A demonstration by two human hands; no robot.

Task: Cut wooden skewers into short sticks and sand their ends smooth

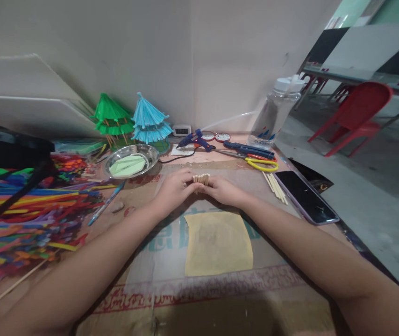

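Observation:
Between both hands, near the middle of the table, is a small bundle of pale wooden sticks (201, 178) with their ends showing side by side. My left hand (176, 189) has its fingers closed around the bundle's left side. From the right, my right hand (222, 190) pinches the same bundle, its thumb close to the left thumb. Nearer to me, a yellow square sheet (219, 243) lies flat on the cardboard. Several more pale sticks (275, 188) lie to the right of the hands.
Behind the hands are a metal bowl (154, 161), green (110, 114) and blue (150, 116) paper-roofed models, a glue gun (195, 140), yellow-handled scissors (261, 164) and a bottle (273, 114). A phone (306, 196) lies right; colourful pipe cleaners (27, 219) cover the left.

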